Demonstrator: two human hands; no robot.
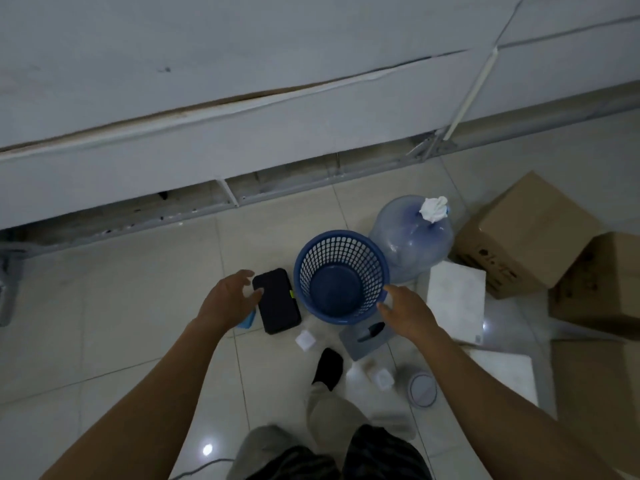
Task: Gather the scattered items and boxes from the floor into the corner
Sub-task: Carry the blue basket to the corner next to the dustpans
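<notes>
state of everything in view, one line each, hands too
basket, upright, empty
water jug, upright, mouth plugged with a white wad
black case, lying flat, closed
cardboard box, tilted, closed
grey box, lying flat, slot facing up
left hand, open, fingers at the black case's edge
right hand, open, beside the basket

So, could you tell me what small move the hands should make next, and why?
Probably bring the left hand and right hand onto the rim of the blue basket and grip it. Both are open and empty, flanking it, the right nearly at the rim; it stands upright and empty, so it looks easy to lift.
</notes>
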